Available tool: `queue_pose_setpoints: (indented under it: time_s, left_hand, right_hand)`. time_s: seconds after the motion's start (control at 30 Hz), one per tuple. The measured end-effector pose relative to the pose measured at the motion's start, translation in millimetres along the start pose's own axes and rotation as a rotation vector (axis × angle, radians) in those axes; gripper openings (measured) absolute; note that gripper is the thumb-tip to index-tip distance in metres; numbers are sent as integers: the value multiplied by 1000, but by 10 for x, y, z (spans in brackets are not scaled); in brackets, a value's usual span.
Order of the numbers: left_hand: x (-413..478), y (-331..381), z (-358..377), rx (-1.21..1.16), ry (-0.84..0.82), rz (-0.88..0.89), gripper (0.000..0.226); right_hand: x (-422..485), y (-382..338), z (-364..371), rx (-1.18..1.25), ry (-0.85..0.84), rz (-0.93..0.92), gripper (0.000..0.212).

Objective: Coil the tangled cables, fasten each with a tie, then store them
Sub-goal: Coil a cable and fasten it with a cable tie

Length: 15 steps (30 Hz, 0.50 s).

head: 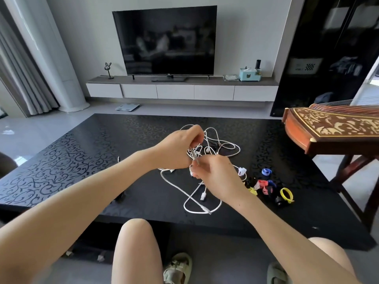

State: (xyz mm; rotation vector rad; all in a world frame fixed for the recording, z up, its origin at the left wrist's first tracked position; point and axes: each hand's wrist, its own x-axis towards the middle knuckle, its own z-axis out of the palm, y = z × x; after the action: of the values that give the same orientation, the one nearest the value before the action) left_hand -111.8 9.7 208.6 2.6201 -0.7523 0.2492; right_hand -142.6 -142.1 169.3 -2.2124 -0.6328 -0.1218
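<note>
A tangle of white cables (213, 146) lies in the middle of the black patterned table (82, 156). Loops trail toward me, with plug ends (203, 196) near the front edge. My left hand (180, 148) grips strands at the top of the tangle. My right hand (215, 177) pinches a cable end just below it. Both hands are close together over the pile. A heap of coloured ties (266, 187) in blue, red, yellow and black lies to the right of the cables.
A carved wooden zither (332, 128) on a stand juts over the table's right side. Beyond the table stand a TV (168, 39) on a low white cabinet (176, 91), and a black cabinet (328, 58) at right. My knees and sandals are below the table edge.
</note>
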Motion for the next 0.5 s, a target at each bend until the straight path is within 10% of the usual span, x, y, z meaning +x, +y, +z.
queue_pose_setpoints:
  time_s: [0.27,0.4,0.5]
  left_hand:
    - [-349,-425,87,-197,100,-173,61]
    - [-486,-760,278,-61,-18,-510,28]
    - [-480,-822,317,-597,143,-818,24]
  right_hand:
    - [-77,536,-67,635,404,259,25]
    - [-187,749,-135,840,512,326,24]
    - [-267,925,-110,984,575,424,22]
